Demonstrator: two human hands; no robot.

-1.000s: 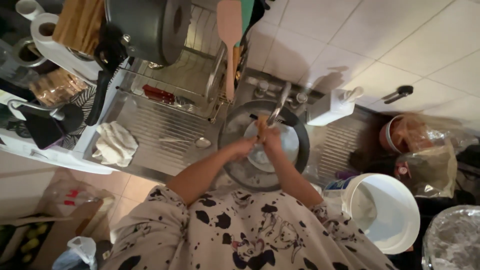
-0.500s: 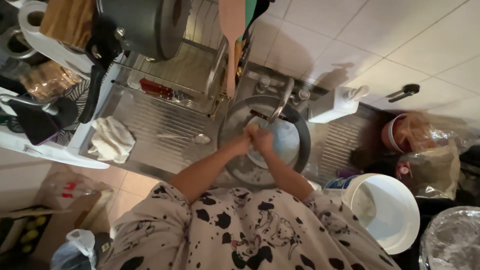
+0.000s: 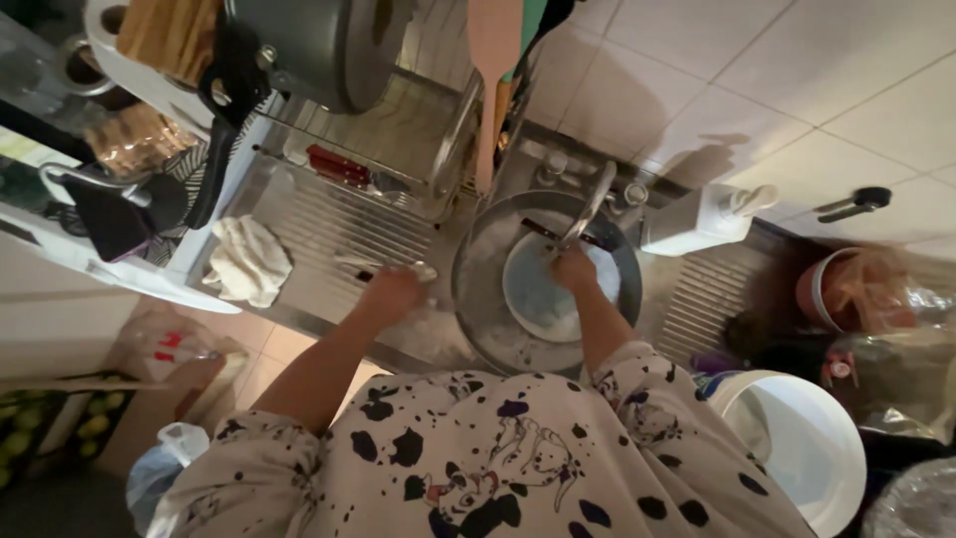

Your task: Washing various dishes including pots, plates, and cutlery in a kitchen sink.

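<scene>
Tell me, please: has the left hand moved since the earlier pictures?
Yes. The left hand has left the round sink, where it was beside the right hand, and now sits over the ribbed draining board, toward the white cloth.

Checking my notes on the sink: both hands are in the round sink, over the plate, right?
Not quite. In the head view only the right hand is in the sink, over the plate; the left hand is on the drainboard beside it.

The person wears a loose white short-sleeved top [image 3: 478, 458] scattered with black spots and small cartoon spotted-dog prints, its sleeves ending near the elbows and leaving both forearms and each hand bare.
</scene>
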